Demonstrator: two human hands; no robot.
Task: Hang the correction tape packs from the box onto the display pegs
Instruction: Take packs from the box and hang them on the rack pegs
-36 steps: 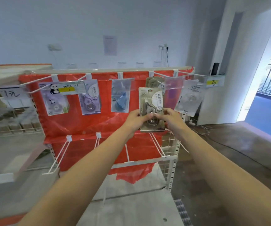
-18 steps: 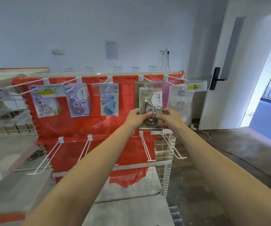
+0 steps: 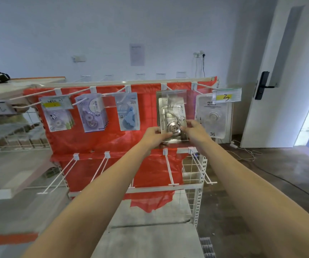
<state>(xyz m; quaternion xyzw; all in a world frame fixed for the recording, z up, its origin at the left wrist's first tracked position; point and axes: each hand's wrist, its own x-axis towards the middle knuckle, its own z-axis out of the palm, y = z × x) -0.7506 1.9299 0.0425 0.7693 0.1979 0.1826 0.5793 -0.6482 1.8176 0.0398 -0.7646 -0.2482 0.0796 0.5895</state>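
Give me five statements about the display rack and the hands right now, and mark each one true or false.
1. Both the left hand and the right hand hold the grey correction tape pack. True.
2. The held pack is at the leftmost peg of the top row. False: it is at the fourth peg from the left, between the blue pack and the white pack.
3. The lower row of pegs carries packs. False: those pegs are bare.
4. A red sheet backs the rack. True.
5. The door at the right has a black handle. True.
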